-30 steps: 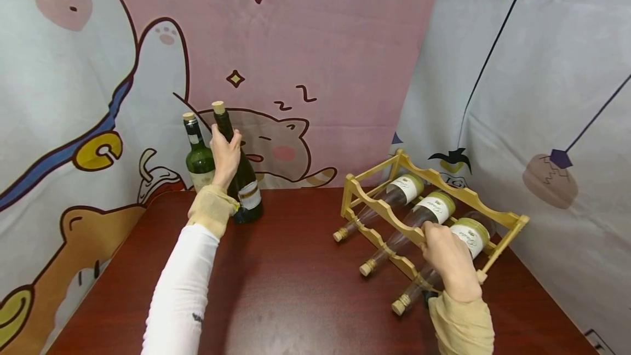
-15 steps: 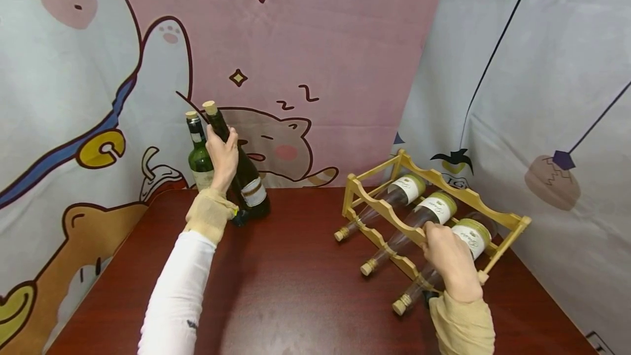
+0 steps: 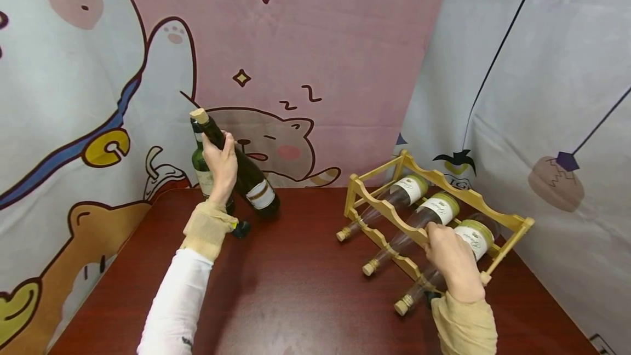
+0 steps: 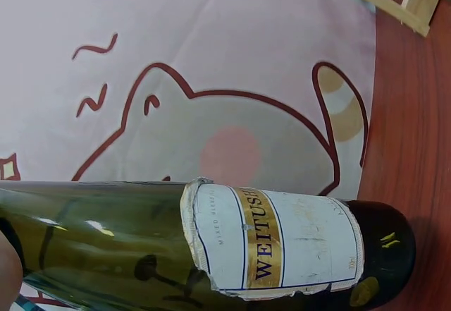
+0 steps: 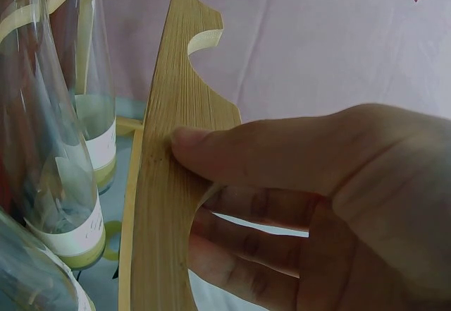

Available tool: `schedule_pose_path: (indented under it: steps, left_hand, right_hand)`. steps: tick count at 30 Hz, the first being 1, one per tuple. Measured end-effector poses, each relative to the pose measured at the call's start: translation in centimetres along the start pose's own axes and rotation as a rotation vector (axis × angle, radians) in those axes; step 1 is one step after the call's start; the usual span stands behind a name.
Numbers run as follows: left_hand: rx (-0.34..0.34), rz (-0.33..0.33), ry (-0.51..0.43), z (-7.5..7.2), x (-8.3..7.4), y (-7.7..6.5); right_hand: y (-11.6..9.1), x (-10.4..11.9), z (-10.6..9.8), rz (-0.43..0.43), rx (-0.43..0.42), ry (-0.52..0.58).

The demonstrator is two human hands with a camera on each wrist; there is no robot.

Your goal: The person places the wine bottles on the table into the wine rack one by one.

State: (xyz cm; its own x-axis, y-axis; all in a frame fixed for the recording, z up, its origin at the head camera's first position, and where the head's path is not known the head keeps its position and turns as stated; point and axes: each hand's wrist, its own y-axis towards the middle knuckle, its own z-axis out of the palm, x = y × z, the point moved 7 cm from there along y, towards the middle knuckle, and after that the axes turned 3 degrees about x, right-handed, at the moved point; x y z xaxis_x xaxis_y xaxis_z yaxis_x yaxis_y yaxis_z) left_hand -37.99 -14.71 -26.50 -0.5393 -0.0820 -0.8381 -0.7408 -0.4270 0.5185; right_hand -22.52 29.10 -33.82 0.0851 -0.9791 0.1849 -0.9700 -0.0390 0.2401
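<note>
We see the left hand (image 3: 221,164) with its fingers clamped round the neck of a dark green bottle (image 3: 250,175), which tilts so that its corked top leans left and its base points down to the right, over the far part of the tabletop (image 3: 305,267). We cannot tell whether that base touches the wood. Its white label (gold band across it, one edge ragged) shows clearly from the left wrist. Just beyond the hand, a lighter green bottle (image 3: 204,179) stands upright, its top partly covered by the tilted one. Our right hand (image 3: 453,263) pinches the upper front rail of a wooden rack (image 3: 473,197), thumb on one face, other fingers behind. Three clear bottles (image 3: 439,208) lie in the rack, corks toward us.
</note>
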Motion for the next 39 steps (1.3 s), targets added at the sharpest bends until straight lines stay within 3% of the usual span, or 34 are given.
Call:
schedule_pose_path:
  steps: [3, 10, 16, 21, 28, 39]
  left_hand:
    - [-0.024, 0.034, -0.055, -0.3, -1.6, -1.1]
    - [-0.096, 0.067, -0.211, -1.1, -2.5, -2.7]
    - [-0.119, 0.094, -0.313, -1.4, -3.2, -4.0]
    - [-0.150, 0.096, -0.337, -1.7, -2.8, -4.6]
    - [-0.241, 0.069, -0.512, -2.7, -1.0, -5.1]
    - [-0.309, 0.045, -0.642, -3.7, -0.9, -7.0]
  right_hand:
    - [0.0, 0.0, 0.0, -0.002, 0.001, -0.005]
    - [0.0, 0.0, 0.1, -0.005, 0.008, -0.008]
    - [0.1, -0.1, 0.1, -0.003, 0.018, -0.004]
    - [0.1, -0.1, 0.1, 0.006, 0.024, 0.005]
    - [0.1, -0.1, 0.1, 0.005, 0.027, 0.010]
    - [0.2, 0.2, 0.2, 0.003, 0.002, 0.024]
